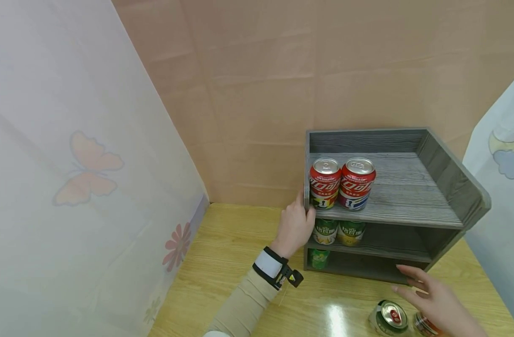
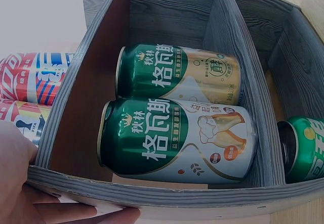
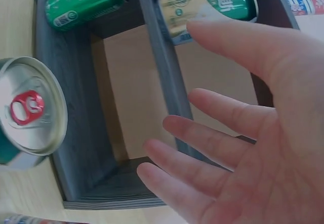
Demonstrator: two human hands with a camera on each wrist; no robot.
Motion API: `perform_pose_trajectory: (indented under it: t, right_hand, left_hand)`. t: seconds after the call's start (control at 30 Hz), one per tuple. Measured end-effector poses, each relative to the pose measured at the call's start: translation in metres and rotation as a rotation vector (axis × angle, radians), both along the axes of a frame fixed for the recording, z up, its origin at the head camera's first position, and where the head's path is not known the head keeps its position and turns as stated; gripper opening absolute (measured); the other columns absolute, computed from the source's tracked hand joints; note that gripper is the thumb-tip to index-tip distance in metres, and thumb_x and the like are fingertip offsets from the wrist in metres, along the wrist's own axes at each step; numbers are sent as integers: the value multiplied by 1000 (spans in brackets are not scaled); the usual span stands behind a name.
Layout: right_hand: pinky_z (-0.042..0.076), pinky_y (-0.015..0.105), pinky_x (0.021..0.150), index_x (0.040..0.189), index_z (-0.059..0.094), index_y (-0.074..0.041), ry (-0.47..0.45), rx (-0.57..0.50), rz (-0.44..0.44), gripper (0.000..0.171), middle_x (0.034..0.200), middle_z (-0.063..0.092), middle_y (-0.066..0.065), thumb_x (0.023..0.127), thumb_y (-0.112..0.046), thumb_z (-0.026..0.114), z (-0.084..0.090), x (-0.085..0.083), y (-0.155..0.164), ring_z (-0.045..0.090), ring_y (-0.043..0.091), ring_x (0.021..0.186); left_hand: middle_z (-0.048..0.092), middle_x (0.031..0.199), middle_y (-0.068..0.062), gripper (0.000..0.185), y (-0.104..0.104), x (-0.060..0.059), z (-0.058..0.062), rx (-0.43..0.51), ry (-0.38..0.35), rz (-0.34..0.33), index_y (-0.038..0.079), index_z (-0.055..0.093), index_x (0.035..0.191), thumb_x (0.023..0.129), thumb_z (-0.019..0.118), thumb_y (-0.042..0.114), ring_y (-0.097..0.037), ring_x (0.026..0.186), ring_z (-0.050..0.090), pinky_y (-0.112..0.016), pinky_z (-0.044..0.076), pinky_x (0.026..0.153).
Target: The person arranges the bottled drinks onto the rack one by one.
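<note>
A grey wooden shelf unit (image 1: 401, 194) with three tiers stands on the table. Two red cans (image 1: 342, 182) stand on its top tier, two green-and-yellow cans (image 2: 174, 138) on the middle tier, and one green can (image 1: 319, 258) on the bottom tier. My left hand (image 1: 295, 227) rests flat against the outside of the unit's left wall, fingers (image 2: 76, 215) straight along it. My right hand (image 1: 433, 299) hovers with fingers spread in front of the bottom tier and holds nothing. Just left of it a green can with a red tab (image 1: 389, 317) stands on the table.
A second can (image 1: 423, 325) shows partly under my right hand at the frame's bottom edge. A pink wall stands behind the shelf unit. Printed white curtains hang at the left (image 1: 71, 187) and right (image 1: 505, 196). The wooden tabletop (image 1: 231, 252) stretches left of the unit.
</note>
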State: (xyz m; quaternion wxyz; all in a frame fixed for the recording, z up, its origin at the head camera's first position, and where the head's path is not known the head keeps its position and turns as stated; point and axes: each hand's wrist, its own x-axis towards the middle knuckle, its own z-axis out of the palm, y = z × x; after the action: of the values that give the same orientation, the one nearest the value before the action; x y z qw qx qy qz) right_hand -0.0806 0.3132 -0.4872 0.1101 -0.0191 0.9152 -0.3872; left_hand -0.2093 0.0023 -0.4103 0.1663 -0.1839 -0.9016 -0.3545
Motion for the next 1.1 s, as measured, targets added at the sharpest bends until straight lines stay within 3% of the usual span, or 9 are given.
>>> perform_pose_trajectory:
  t: [0.3,0.6,0.83,0.97,1.1]
  right_hand:
    - [54,56,85,150,31,12,-119,-52,45,80,146,32,45,98,-37,69,-16,3,-7,44,64,123]
    - [51,62,86,144,30,22,-132,-177,132,79,142,29,50,94,-19,74,-49,4,-2,49,67,112]
    - [56,46,78,144,34,19,-210,-164,92,83,133,47,44,91,-25,79,-72,4,0,58,52,111]
    - [55,36,68,144,35,19,-247,-186,67,84,123,56,36,89,-27,79,-84,6,2,65,33,96]
    - [55,35,65,143,34,18,-246,-213,57,83,111,64,22,89,-27,79,-94,8,5,66,25,85]
  left_hand:
    - [71,113,-19,60,0,-1,-1,-6,2,8,0,34,156,101,50,19,-11,56,53,-24,38,42]
    - [72,105,-18,59,0,-1,-1,-12,9,9,0,35,156,101,49,19,-13,56,55,-25,39,43]
    - [72,108,-17,56,1,-1,-3,-11,38,16,1,38,154,101,50,18,-16,67,63,-29,44,49]
    - [72,109,-17,55,0,-1,-2,-7,37,14,2,39,153,101,50,18,-16,67,63,-28,44,49]
    - [71,111,-16,54,1,-1,-3,-3,39,8,2,40,152,102,50,18,-17,70,66,-28,46,50]
